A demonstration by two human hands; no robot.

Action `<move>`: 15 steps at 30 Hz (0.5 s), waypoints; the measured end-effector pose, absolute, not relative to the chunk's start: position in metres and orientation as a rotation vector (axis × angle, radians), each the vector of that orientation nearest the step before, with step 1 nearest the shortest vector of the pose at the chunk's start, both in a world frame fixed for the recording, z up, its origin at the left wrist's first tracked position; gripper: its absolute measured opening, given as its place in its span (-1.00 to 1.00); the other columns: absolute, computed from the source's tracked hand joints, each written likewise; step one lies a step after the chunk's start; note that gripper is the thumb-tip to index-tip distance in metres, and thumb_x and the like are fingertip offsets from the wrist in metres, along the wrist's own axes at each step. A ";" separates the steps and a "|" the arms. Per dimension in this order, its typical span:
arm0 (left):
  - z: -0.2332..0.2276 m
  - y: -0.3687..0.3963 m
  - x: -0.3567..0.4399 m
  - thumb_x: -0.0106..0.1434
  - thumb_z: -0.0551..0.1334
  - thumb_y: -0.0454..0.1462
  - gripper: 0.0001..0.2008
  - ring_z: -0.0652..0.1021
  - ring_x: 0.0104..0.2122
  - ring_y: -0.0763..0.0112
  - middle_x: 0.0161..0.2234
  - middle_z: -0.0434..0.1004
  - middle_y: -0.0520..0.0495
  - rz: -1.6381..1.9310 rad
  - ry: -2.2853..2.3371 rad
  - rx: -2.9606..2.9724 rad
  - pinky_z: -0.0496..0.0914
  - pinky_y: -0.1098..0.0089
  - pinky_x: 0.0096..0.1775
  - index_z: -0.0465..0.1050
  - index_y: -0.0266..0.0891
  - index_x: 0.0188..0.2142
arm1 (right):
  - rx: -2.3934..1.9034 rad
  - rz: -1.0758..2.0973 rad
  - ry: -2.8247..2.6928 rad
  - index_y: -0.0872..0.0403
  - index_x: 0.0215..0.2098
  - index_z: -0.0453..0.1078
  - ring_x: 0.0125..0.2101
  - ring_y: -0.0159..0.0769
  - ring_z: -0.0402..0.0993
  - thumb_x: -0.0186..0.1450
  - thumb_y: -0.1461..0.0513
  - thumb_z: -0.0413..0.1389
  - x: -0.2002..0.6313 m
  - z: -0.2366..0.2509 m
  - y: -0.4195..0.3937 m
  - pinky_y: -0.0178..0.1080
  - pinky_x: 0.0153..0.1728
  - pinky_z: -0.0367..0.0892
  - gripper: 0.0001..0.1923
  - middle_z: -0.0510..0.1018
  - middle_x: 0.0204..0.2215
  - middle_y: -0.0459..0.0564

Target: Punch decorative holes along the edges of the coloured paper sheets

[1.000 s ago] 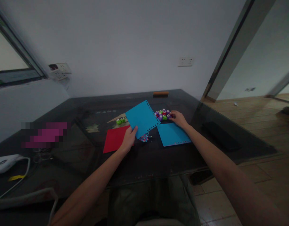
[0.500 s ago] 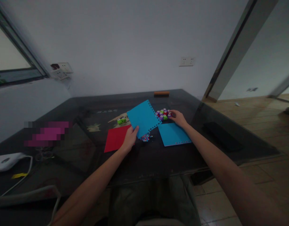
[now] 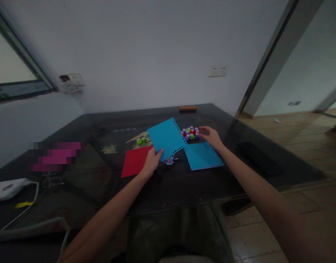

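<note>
From the head view I read the left hand (image 3: 152,162) as closed on the near corner of a blue punched sheet (image 3: 166,137), thumb on top, with the sheet tilted up off the bench (image 3: 162,190) and its perforated edge facing right. The right hand (image 3: 211,136) sits at the right side of a cluster of small punches (image 3: 190,133) in purple, green and red; its fingers are spread and loosely curled, and I cannot tell whether they touch the cluster or hold any one piece. A second blue sheet (image 3: 203,156) lies flat on the bench just below the right hand and wrist, with a row of holes along its near edge. A red sheet (image 3: 135,165) lies flat to the left of the left hand, partly under it. A small heap of coloured paper bits (image 3: 169,160) rests on the bench between the two blue sheets, just beside the left thumb. A pair of green punches (image 3: 142,140) stands apart from the cluster, left of the held sheet. At the far edge of the bench lies an orange-topped block (image 3: 188,108). A white device (image 3: 9,187) with a cable rests at the left near edge.
</note>
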State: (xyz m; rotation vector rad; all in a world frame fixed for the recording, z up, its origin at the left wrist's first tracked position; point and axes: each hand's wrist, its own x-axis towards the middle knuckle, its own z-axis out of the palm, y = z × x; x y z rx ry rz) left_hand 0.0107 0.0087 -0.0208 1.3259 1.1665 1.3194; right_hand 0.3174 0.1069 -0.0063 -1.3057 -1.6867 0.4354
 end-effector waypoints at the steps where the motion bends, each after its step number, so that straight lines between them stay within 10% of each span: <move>1: -0.020 0.007 0.012 0.11 0.23 -0.13 -0.64 0.55 -0.28 0.23 -0.21 0.56 -0.17 1.314 1.155 1.318 0.43 0.19 -0.18 0.43 -0.34 -0.17 | -1.272 0.497 -1.680 0.11 -0.14 0.42 -0.18 -0.22 0.47 0.11 0.25 0.20 0.315 -0.001 0.097 -0.12 -0.07 0.35 -0.68 0.54 -0.18 0.06; 15: 0.016 0.004 0.082 0.20 0.18 -0.30 -0.81 0.54 -0.55 0.43 -0.37 0.55 -0.12 0.988 1.052 1.412 0.39 0.47 -0.58 0.41 -0.35 -0.20 | -1.188 1.153 -1.246 0.11 -0.27 0.44 -0.48 -0.30 0.47 0.01 0.12 0.29 0.305 0.014 0.029 -0.24 -0.42 0.41 -0.65 0.58 -0.41 0.01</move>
